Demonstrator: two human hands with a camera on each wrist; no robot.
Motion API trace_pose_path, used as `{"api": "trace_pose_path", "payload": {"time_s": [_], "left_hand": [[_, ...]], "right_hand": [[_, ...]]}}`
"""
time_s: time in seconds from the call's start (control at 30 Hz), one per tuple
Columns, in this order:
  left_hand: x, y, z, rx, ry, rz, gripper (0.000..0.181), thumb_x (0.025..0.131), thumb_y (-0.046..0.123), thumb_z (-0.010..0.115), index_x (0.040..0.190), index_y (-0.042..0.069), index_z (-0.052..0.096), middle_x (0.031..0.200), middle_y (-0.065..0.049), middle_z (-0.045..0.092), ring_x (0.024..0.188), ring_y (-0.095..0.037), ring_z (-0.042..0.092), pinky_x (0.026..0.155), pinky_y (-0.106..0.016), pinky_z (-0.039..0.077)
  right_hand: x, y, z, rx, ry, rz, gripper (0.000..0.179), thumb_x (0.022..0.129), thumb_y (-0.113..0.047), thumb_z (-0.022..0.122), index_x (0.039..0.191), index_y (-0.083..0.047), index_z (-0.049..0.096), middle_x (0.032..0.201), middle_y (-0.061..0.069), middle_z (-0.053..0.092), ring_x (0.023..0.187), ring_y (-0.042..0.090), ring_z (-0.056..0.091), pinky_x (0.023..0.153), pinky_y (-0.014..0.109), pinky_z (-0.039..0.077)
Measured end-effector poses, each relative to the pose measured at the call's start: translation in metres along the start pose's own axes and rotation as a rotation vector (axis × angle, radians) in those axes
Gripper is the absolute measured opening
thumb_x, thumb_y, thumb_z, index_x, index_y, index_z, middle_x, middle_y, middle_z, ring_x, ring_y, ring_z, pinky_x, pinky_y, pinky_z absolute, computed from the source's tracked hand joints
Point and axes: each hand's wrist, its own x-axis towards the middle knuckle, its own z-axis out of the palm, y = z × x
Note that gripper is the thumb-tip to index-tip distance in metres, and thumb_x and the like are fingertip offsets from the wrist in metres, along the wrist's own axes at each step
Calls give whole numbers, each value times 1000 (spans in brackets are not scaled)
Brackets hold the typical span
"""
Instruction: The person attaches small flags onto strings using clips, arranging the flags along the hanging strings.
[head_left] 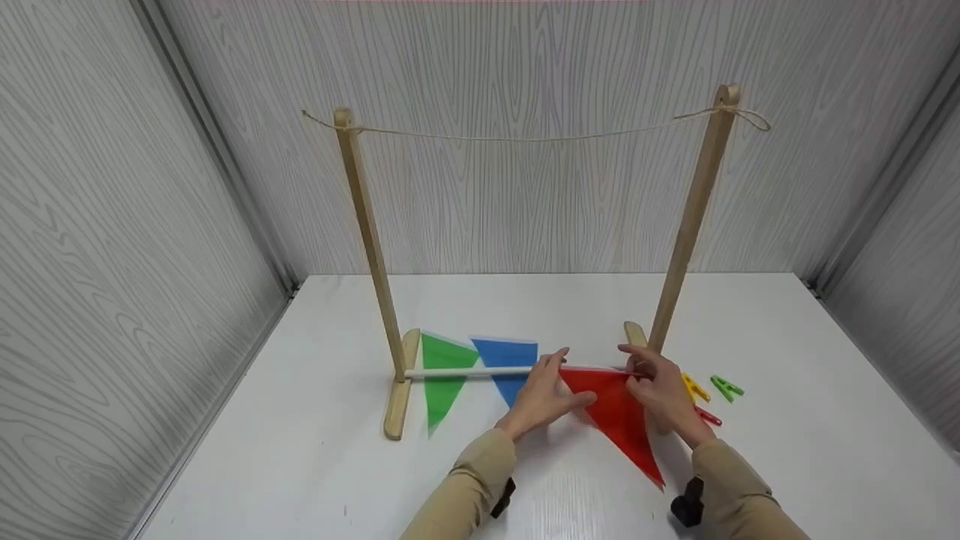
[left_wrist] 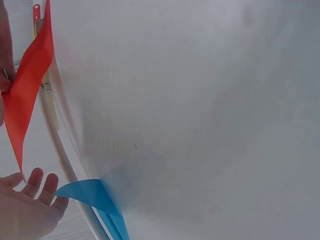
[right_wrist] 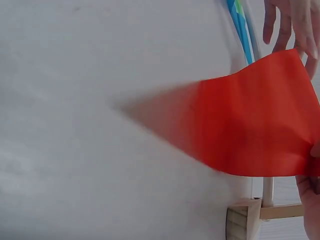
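A red triangular pennant (head_left: 616,409) hangs from my right hand (head_left: 661,386), which pinches its top edge near the right corner between thumb and fingers. Its point trails down toward the table. Beside the top left corner is my left hand (head_left: 544,397), its fingers spread and loosely bent; in the left wrist view that hand (left_wrist: 30,212) has the pennant's corner right at its fingertips. Farther left, a blue pennant (head_left: 504,351) and a green pennant (head_left: 448,375) lie on the table, crossed by the stand's white rod (head_left: 450,372).
Two wooden posts (head_left: 367,240) (head_left: 691,225) rise from foot bars, with a string (head_left: 517,139) tied between their tops. To the right of my right hand lie a yellow clothespin (head_left: 696,388), a green clothespin (head_left: 727,388) and a red clothespin (head_left: 707,415). Grey wood-grain panels (head_left: 495,210) surround the white table (head_left: 315,420).
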Motion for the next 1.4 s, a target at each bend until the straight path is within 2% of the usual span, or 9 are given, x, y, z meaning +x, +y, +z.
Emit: {"api": "trace_pose_path", "payload": {"time_s": [0.23,0.37,0.47,0.57,0.8,0.9,1.03,1.17,1.4], "left_hand": [[5,-1,-5,-312,96,-23,69,90,27,77,147,7,44,130,-15,65,113,-24,65,100,-41,57],[5,-4,-7,-406,135,-39,51,90,17,76,135,2,58,112,-15,73,99,-19,71,93,-37,61],[4,-6,-9,-432,146,-51,39,89,11,76,126,1,64,101,-15,75,90,-19,73,88,-34,62],[4,-6,-10,-446,142,-54,34,89,7,76,121,0,67,97,-16,75,85,-21,75,84,-33,63],[3,-9,-12,-470,139,-54,29,88,7,76,115,-3,72,98,-18,75,82,-23,77,82,-35,63],[3,-10,-13,-499,141,-59,26,88,7,77,112,-2,73,95,-18,73,82,-24,77,81,-36,63],[2,-11,-14,-526,138,-76,25,88,6,76,111,-1,74,92,-16,71,82,-24,77,83,-38,63],[2,-12,-14,-533,143,-72,24,88,5,76,111,-2,74,92,-18,71,83,-26,77,82,-38,63],[1,-12,-14,-531,161,-64,22,88,5,75,109,-3,74,94,-19,72,82,-26,76,82,-40,63]], "right_hand": [[-1,-1,1,16,-5,-5,52,91,6,59,139,-17,59,108,8,65,99,23,63,92,18,56],[-1,0,2,22,5,-16,54,90,6,61,139,-18,59,109,6,66,102,22,64,93,19,56],[0,1,2,36,14,-31,55,89,7,62,138,-17,59,110,6,66,103,22,65,94,18,55],[0,1,3,46,17,-42,55,89,8,62,138,-17,58,112,9,65,106,22,66,97,19,54],[-1,4,5,55,37,-88,56,89,9,64,139,-16,58,117,13,65,109,22,68,104,34,53],[-2,4,5,63,51,-98,55,89,8,66,138,-16,59,117,10,66,106,21,68,102,31,54],[-4,4,4,89,60,-99,53,90,6,67,138,-14,59,121,10,66,105,23,67,98,20,54],[-6,6,3,111,65,-95,52,91,6,66,140,-10,57,127,15,64,109,25,65,96,13,51],[-11,11,-3,152,128,-95,49,91,9,65,138,-3,58,125,17,66,107,25,67,94,11,51]]}}
